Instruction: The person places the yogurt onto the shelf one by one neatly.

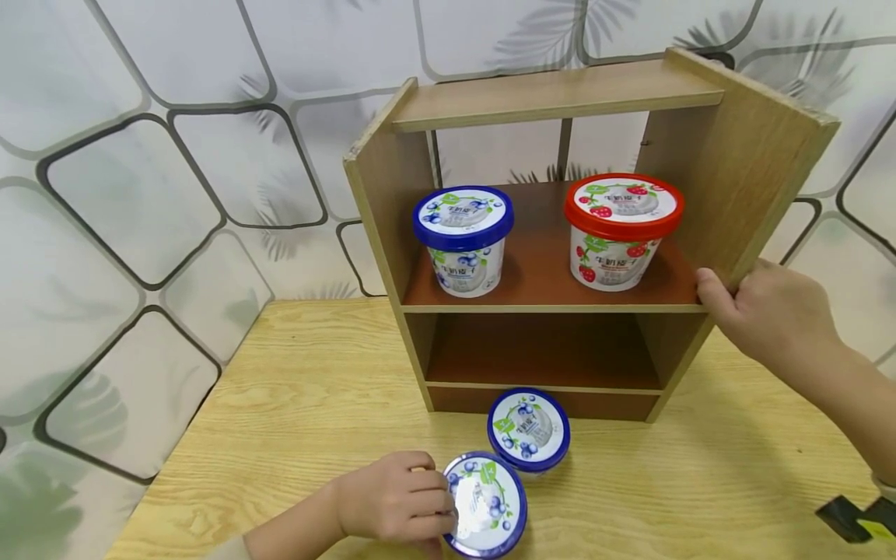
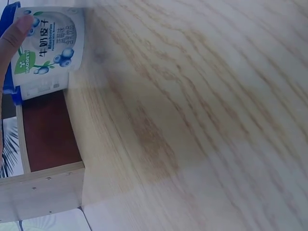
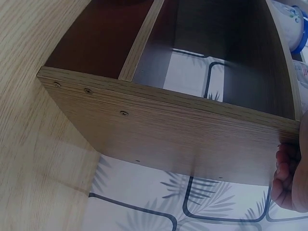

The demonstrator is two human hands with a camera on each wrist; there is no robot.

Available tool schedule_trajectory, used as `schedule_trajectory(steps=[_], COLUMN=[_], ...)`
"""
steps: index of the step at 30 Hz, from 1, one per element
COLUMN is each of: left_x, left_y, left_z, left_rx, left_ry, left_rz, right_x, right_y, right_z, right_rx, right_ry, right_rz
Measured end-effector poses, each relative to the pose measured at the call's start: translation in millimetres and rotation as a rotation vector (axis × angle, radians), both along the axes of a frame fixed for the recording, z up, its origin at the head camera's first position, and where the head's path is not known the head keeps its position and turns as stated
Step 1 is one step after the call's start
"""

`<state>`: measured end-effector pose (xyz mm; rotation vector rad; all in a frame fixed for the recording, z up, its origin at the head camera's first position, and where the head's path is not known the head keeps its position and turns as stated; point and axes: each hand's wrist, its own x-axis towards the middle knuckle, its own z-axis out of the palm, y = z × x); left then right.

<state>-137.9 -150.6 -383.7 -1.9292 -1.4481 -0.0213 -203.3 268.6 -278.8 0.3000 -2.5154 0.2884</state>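
Note:
At the front of the table my left hand [image 1: 402, 498] grips a blue-lidded blueberry tub [image 1: 486, 509] by its left side. One of its fingers [image 2: 19, 31] lies against the printed wall of the tub in the left wrist view. Just behind stands a second blueberry tub [image 1: 530, 429], close in front of the wooden shelf unit [image 1: 553, 307]. My right hand [image 1: 780, 311] holds the unit's right side panel, thumb at the front edge by the middle board. In the right wrist view its fingers [image 3: 284, 180] curl against the panel's outer face.
On the upper shelf stand another blue-lidded tub [image 1: 465, 241] at the left and a red-lidded strawberry tub [image 1: 619, 233] at the right. A patterned wall covering [image 1: 210, 171] rises behind the wooden table [image 1: 301, 389]. A black object [image 1: 850, 519] lies at the right edge.

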Motion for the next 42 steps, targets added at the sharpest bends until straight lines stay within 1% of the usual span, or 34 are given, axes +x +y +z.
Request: schedule_trajectory(steps=[3,5,7,9,13,17,21,27,31,35,39,41,42], left_x=[1.4,1.9,1.3,-0.3,-1.9,-0.7,1.2,4.8,6.0,6.1,8.4,9.4,9.8], left_y=[1.8,2.4,2.5,2.3,2.2,2.4,3.2,6.4,6.6,4.7,-4.8,-10.5,-12.9], left_z=[4.8,4.8,2.2,-2.3,-10.6,-13.0,-7.9,8.3,11.6,7.8,-5.6,-10.5,-11.2], left_rx=[-0.008,-0.018,-0.016,0.001,0.066,0.089,0.091,0.091,0.086,0.081,0.044,0.031,0.030], left_ry=[0.002,-0.003,0.003,0.023,0.062,0.090,0.108,0.111,0.134,0.156,0.142,0.142,0.144], left_rz=[-0.002,-0.007,-0.011,-0.019,-0.029,-0.046,-0.052,-0.047,-0.057,-0.059,-0.015,0.006,0.013], right_x=[0.6,0.8,0.6,0.4,-0.2,-0.1,0.2,0.2,0.0,-0.3,0.1,0.6,0.6], right_y=[-0.1,-0.3,-0.5,-0.6,-0.7,-0.7,-0.7,-0.4,0.0,0.5,0.9,1.2,1.2], right_z=[0.2,0.4,0.5,0.6,0.4,0.1,0.1,0.8,1.0,1.1,0.7,0.6,0.6], right_rx=[-0.003,-0.005,-0.006,-0.005,0.003,0.006,-0.007,-0.012,-0.001,0.005,0.006,0.004,0.003], right_ry=[-0.001,0.002,0.007,0.011,0.019,0.022,0.025,0.020,0.021,0.018,-0.002,-0.013,-0.015], right_rz=[-0.002,-0.002,-0.001,-0.001,0.004,0.008,0.004,0.000,0.001,0.001,-0.002,-0.005,-0.005])
